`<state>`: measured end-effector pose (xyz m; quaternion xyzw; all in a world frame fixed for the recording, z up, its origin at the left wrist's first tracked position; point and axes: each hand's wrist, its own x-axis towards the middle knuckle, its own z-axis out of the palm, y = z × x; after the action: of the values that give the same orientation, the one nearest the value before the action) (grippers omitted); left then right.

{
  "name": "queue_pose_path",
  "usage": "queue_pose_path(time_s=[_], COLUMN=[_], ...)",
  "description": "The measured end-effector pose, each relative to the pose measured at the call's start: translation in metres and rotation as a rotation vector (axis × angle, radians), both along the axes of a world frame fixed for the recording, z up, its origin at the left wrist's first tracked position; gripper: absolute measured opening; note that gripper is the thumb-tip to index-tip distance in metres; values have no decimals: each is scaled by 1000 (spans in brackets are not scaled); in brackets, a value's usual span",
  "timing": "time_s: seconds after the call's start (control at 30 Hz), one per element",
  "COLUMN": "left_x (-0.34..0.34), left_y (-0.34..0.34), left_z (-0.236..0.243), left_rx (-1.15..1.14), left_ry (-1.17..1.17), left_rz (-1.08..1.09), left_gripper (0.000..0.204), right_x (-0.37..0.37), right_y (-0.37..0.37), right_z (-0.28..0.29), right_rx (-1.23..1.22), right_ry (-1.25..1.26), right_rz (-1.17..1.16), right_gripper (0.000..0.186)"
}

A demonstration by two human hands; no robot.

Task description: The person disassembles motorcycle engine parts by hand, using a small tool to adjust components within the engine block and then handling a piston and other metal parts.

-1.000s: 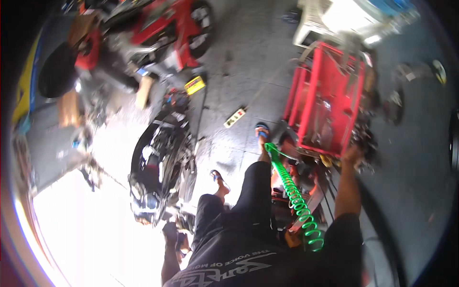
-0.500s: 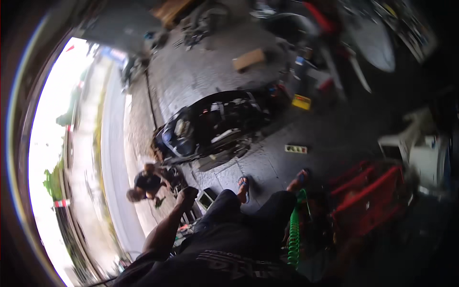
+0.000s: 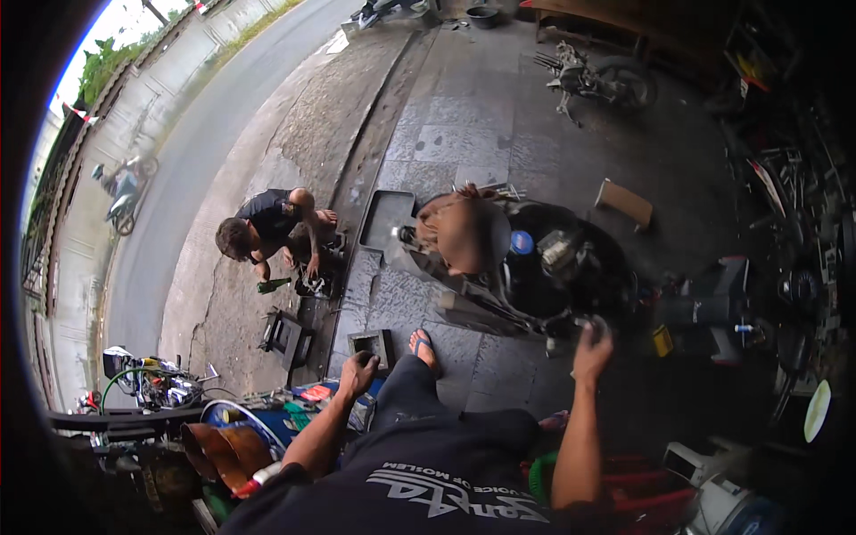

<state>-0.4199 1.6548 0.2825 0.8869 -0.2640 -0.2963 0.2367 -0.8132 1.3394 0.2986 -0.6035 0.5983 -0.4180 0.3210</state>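
My left hand is closed, its fingers curled in above a small black box-like frame on the ground; what it holds, if anything, is hidden. Ahead and to the right, my right hand is raised at the near side of a partly stripped dark scooter. Motion smears its fingers, and I cannot tell whether it touches the scooter. A blue round cap shows on the scooter's body. Beside the cap is a brown rounded shape, partly blurred.
At the left, a co-worker crouches with a green bottle. A black tray lies beyond the scooter's left end. A cardboard piece and a bare engine with wheel stand farther back. Cluttered tools and parts sit at my left.
The view has swung, so the scooter now appears farther right and the street farther up. My right arm has come plainly into sight, raised toward the scooter. My left hand stays closed.
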Motion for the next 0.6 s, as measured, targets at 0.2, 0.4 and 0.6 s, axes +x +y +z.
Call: queue_pose_path(time_s=[0.2, 0.4, 0.6], left_x=[136, 210, 270], left_y=[15, 24, -73], left_z=[64, 104, 115], left_rx=[-218, -290, -270], left_ry=[22, 39, 212], left_rz=[500, 644, 478], left_gripper=[29, 25, 22], right_x=[311, 365, 379], right_y=[-47, -71, -74], right_z=[66, 0, 7], right_rx=[-190, -344, -253], right_ry=[261, 571, 691], right_rz=[448, 342, 292], right_gripper=[42, 25, 27])
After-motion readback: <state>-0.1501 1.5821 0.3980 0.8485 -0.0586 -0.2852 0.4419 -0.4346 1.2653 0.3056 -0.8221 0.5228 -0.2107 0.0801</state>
